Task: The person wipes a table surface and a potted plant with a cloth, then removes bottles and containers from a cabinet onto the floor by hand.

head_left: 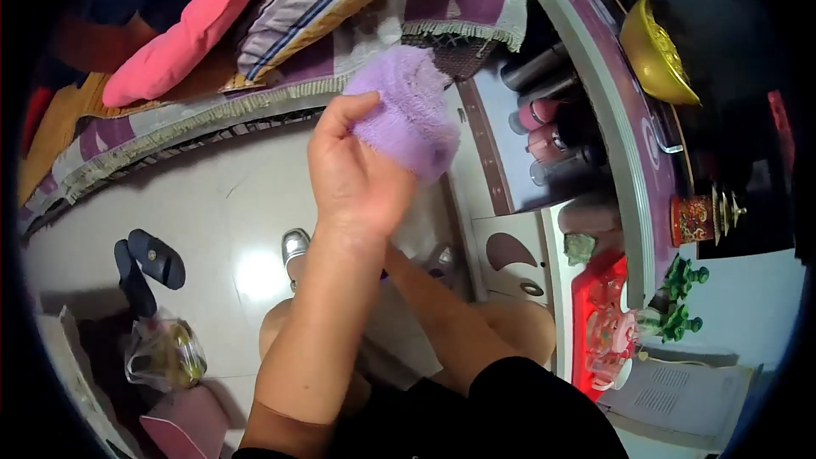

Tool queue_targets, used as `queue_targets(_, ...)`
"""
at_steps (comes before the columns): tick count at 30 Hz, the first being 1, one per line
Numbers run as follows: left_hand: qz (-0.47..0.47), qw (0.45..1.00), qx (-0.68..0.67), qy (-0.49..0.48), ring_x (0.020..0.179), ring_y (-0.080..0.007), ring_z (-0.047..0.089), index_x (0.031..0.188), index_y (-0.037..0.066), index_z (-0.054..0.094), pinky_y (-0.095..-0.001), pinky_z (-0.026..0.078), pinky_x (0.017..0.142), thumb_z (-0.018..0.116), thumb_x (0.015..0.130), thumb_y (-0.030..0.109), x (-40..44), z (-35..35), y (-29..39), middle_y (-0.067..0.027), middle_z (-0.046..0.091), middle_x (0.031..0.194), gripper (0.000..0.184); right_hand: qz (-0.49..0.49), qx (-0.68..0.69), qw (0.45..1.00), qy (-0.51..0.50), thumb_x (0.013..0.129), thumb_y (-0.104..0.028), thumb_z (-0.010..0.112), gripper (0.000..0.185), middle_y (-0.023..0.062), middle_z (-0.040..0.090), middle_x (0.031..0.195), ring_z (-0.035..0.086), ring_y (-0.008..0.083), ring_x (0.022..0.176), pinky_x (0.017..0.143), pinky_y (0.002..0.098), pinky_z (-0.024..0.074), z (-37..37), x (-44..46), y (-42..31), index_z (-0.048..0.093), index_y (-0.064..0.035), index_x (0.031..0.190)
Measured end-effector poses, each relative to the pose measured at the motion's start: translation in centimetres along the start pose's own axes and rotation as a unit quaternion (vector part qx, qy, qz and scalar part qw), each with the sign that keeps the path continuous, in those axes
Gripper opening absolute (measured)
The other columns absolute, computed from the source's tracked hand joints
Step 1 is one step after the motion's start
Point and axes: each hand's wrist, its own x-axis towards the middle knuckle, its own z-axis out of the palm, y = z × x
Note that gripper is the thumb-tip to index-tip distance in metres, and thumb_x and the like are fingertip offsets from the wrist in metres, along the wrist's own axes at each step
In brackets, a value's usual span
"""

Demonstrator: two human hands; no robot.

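Left grip [361, 174] clamped on fuzzy lilac cloth [404, 110]: likely light, soft; hold bunched middle. Right grip hidden, can't tell.

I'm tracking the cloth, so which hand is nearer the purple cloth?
Left: the left hand holds the purple cloth; the right hand is hidden, its forearm showing below the cloth in view.
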Motion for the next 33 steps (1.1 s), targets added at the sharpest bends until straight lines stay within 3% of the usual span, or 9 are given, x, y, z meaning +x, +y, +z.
queue_targets(9,0.002,1.000,0.025,0.004,0.106,-0.0276,0.053,0.112,-0.005,0.051,-0.0392,0.037,0.096,0.047,0.077,0.009,0.4,-0.2,-0.6,-0.0145,0.058,0.111,0.038,-0.047,-0.039,0.998,-0.015,0.066,-0.019,0.074,0.071,0.0214,0.052,0.115,0.050,0.0350,0.108,0.091,0.0408,0.0406,-0.4,-0.4,1.8,0.039,-0.0034,0.126)
queue_targets(13,0.016,0.999,0.032,0.032,0.106,-0.0277,0.053,0.112,-0.005,0.051,-0.0393,0.036,0.097,0.048,0.077,0.009,0.0,0.1,-0.5,-0.0146,0.057,0.112,0.038,-0.003,-0.121,0.991,-0.049,0.078,-0.017,0.058,0.044,0.0166,0.055,0.113,0.053,0.0316,0.105,0.090,0.0383,0.0411,-2.1,1.2,6.6,0.048,-0.0030,0.118)
queue_targets(17,0.008,0.999,0.027,0.028,0.106,-0.0278,0.053,0.112,-0.005,0.052,-0.0396,0.036,0.097,0.048,0.076,0.009,-0.2,-0.1,-0.1,-0.0147,0.057,0.112,0.038,0.056,-0.253,0.929,0.264,0.080,-0.011,0.055,0.030,0.0145,0.057,0.093,0.055,0.0318,0.082,0.077,0.0381,0.0453,-13.2,6.7,1.8,0.052,-0.0024,0.109)
queue_targets(18,0.009,0.999,0.027,0.027,0.106,-0.0278,0.053,0.112,-0.005,0.052,-0.0397,0.036,0.097,0.048,0.076,0.009,-0.2,-0.1,0.0,-0.0147,0.057,0.113,0.038,-0.015,-0.230,0.910,0.344,0.079,-0.013,0.058,0.031,0.0165,0.056,0.095,0.054,0.0324,0.081,0.077,0.0377,0.0443,-16.8,7.7,1.1,0.051,-0.0014,0.107)
queue_targets(20,0.010,0.999,0.028,0.036,0.106,-0.0279,0.053,0.111,-0.005,0.052,-0.0398,0.036,0.097,0.048,0.077,0.008,-0.2,-0.1,0.0,-0.0148,0.057,0.112,0.038,-0.082,-0.099,0.870,0.476,0.075,-0.021,0.066,0.044,0.0187,0.055,0.097,0.054,0.0351,0.083,0.077,0.0389,0.0430,-23.1,9.5,-2.5,0.048,0.0014,0.108)
queue_targets(22,0.007,0.999,0.023,0.038,0.105,-0.0280,0.053,0.111,-0.005,0.052,-0.0398,0.036,0.097,0.048,0.077,0.008,0.0,-0.2,0.0,-0.0148,0.057,0.112,0.037,0.026,-0.231,0.813,0.534,0.070,-0.031,0.071,0.063,0.0238,0.054,0.106,0.053,0.0383,0.095,0.083,0.0419,0.0418,-29.1,11.4,-2.8,0.044,0.0055,0.115)
queue_targets(26,-0.003,0.999,0.015,0.038,0.105,-0.0279,0.053,0.111,-0.004,0.052,-0.0398,0.036,0.097,0.047,0.077,0.008,0.5,-0.4,-0.4,-0.0148,0.058,0.111,0.037,0.094,-0.314,0.793,0.514,0.068,-0.042,0.072,0.076,0.0260,0.051,0.115,0.052,0.0389,0.102,0.087,0.0427,0.0425,-35.5,12.9,-2.3,0.043,0.0078,0.117)
queue_targets(28,-0.003,0.999,0.016,0.038,0.105,-0.0280,0.054,0.111,-0.004,0.052,-0.0399,0.037,0.097,0.047,0.077,0.008,0.9,-0.5,-0.7,-0.0148,0.058,0.111,0.037,0.100,-0.272,0.831,0.474,0.070,-0.047,0.070,0.086,0.0196,0.055,0.108,0.056,0.0337,0.090,0.071,0.0426,0.0467,-39.9,15.3,5.6,0.030,-0.0022,0.131)
queue_targets(33,-0.012,0.999,0.014,0.040,0.104,-0.0281,0.054,0.112,-0.004,0.051,-0.0407,0.037,0.097,0.046,0.077,0.009,1.0,-0.7,-1.0,-0.0144,0.058,0.110,0.038,0.196,-0.167,0.903,0.345,0.066,-0.048,0.072,0.096,0.0151,0.056,0.107,0.059,0.0289,0.079,0.053,0.0433,0.0483,-40.8,16.8,7.2,0.022,-0.0102,0.139)
